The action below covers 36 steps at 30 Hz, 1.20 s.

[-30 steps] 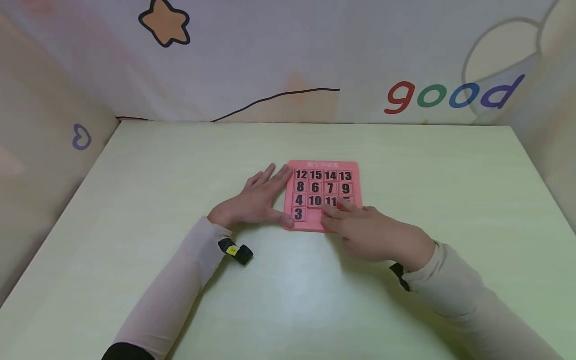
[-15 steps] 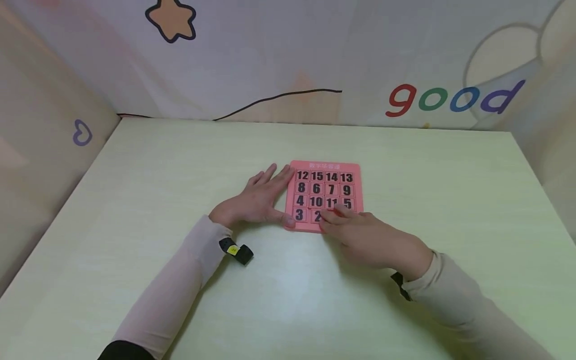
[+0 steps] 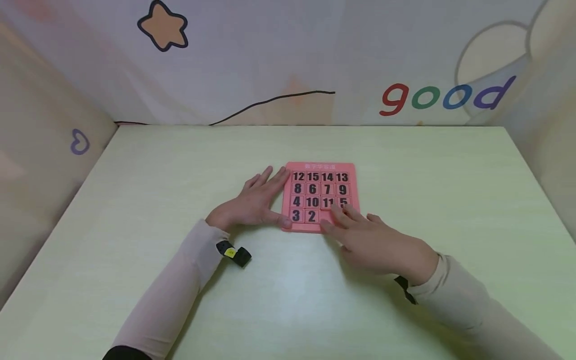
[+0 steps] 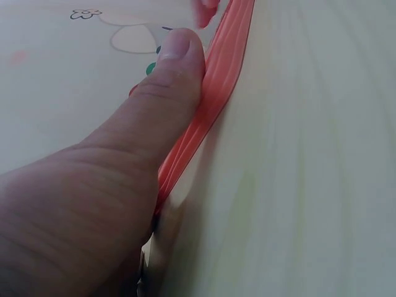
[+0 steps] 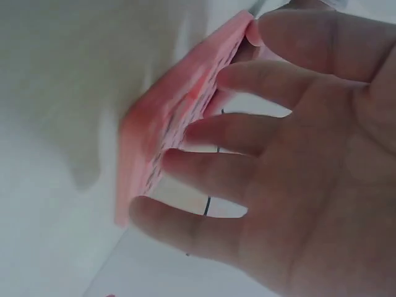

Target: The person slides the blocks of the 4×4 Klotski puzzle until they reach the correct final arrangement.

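Note:
A pink number slide puzzle (image 3: 306, 228) lies flat on the table, with black numbers on its square tiles. Its bottom row shows the 3 tile (image 3: 295, 216) and the 2 tile (image 3: 312, 216), with a bare slot right of the 2. My left hand (image 3: 249, 205) rests along the left edge, fingers spread at the upper corner; the thumb (image 4: 167, 93) presses the side near the lower corner. My right hand (image 3: 378, 242) reaches over the lower right corner with fingers extended, fingertips close over the 11 tile (image 3: 327, 201) and the slot. It hides the bottom right corner.
The pale green table (image 3: 180, 155) spreads out around the puzzle. Behind it stands a printed wall (image 3: 252, 60) with a star and the word "good"; side walls (image 3: 40, 165) flank the table. A black strap (image 3: 234, 253) sits at the left wrist.
The 2 tile has slid left beside the 3. My right hand's fingertips have since drawn off it toward the right, uncovering the bare slot. The left hand keeps its place on the edge.

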Available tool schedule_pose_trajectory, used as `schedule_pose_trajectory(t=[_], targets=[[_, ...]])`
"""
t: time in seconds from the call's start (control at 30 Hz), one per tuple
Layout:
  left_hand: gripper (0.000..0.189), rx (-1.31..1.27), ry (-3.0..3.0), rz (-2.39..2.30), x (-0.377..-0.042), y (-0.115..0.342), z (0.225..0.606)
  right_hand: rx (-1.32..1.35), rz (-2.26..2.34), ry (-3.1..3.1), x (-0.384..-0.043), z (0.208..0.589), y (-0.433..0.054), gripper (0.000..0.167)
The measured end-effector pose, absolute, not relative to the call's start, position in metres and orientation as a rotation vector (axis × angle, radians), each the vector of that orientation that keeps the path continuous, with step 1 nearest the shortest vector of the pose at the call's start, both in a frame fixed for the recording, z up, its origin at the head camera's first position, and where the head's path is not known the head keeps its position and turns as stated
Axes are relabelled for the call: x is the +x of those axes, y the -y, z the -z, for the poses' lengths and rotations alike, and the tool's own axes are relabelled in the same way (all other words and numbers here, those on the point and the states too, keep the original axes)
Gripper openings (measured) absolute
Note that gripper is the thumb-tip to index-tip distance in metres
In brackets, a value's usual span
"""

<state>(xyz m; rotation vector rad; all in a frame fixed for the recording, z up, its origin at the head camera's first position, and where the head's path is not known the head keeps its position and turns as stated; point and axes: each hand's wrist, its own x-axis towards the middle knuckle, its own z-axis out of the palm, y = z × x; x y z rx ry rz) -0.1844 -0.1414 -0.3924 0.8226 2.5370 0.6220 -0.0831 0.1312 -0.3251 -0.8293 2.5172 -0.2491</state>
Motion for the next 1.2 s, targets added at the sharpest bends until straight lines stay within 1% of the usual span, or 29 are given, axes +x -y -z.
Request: schedule_pose_trajectory(t=[0.13,0.27,0.53,0.83,1.0,1.2], targets=[[0.122,0.819,-2.54,-0.614,-0.185,0.142,0.394,-0.822,0.245,-2.528,-0.075,0.329,-0.138,0.054],[0.122,0.821,-2.549,-0.606,-0.186,0.142,0.395,-0.823,0.269,-2.565,-0.071,0.334,-0.132,0.052],[0.121,0.823,-2.537,-0.648,-0.186,0.138,0.397,-0.829,0.341,-2.519,-0.07,0.339,-0.113,0.057],[0.121,0.818,-2.516,-0.649,-0.183,0.134,0.396,-0.765,0.349,-2.591,-0.081,0.337,-0.135,0.06],[0.12,0.807,-2.539,-0.619,-0.184,0.137,0.394,-0.733,0.378,-2.58,-0.087,0.337,-0.137,0.064],[0.123,0.794,-2.55,-0.627,-0.184,0.141,0.398,-0.827,0.3,-2.581,-0.08,0.33,-0.134,0.059]])
